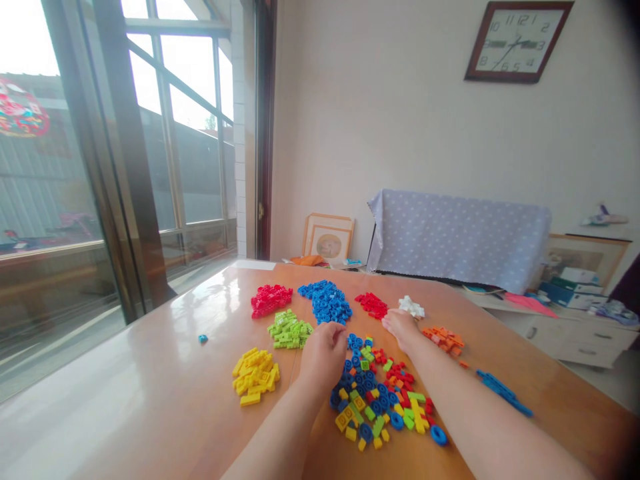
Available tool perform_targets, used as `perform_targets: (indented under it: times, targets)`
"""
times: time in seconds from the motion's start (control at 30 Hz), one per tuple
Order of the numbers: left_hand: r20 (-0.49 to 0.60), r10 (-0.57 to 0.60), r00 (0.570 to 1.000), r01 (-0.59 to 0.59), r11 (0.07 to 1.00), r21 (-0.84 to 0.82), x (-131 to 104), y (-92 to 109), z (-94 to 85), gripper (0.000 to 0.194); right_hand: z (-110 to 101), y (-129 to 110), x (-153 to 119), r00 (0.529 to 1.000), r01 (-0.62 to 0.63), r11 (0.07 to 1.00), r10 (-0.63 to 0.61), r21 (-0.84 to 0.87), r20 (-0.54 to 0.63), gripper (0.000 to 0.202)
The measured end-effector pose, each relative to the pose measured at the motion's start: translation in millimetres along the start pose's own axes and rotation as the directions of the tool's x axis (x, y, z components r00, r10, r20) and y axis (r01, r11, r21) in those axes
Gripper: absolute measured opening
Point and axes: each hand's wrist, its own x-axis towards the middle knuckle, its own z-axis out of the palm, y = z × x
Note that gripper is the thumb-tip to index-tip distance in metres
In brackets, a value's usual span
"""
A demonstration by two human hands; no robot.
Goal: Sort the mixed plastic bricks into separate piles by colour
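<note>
My left hand (325, 352) is closed beside the green brick pile (289, 330), at the left edge of the mixed pile (367, 393); whatever its fingers hold is hidden. Reaching farther out, my right hand (399, 325) is near the red pile (371, 305) and the white pile (411, 306), its fingertips too small to read. A blue pile (327, 303) lies at the back centre, with a darker pink-red pile (271, 300) to its left. Yellow bricks (256, 375) are heaped at the left, and orange ones (444, 340) lie right of my right hand.
On the wooden table (165, 400), a small blue piece (203, 339) lies far left and long blue pieces (504, 392) lie right. Behind the table are a cloth-covered object (460, 233) and a white cabinet (575, 337). A glass window stands at the left.
</note>
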Motion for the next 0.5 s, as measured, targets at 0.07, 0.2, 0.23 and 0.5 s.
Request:
perform_targets:
  times: [0.07, 0.2, 0.23, 0.5]
  targets:
    - [0.008, 0.000, 1.000, 0.000, 1.000, 0.000, 0, 1, -0.8, 0.022, 0, -1, -2, 0.999, -0.046, 0.999, 0.047, 0.025, -0.019, 0.020]
    - [0.018, 0.001, 1.000, -0.001, 1.000, 0.000, 0, 4, -1.8, 0.022, -5, -6, -18, 0.996, -0.093, 0.996, 0.093, 0.017, 0.005, 0.024]
    - [0.020, 0.002, 1.000, -0.002, 1.000, 0.000, 0, 4, -2.0, 0.023, -8, -9, -24, 0.995, -0.097, 0.995, 0.097, 0.005, 0.024, 0.025]
    - [0.081, -0.023, 0.996, 0.019, 0.998, 0.059, 0, 6, -3.2, 0.022, -44, -40, -93, 0.960, -0.043, 0.991, 0.077, -0.127, 0.271, 0.019]
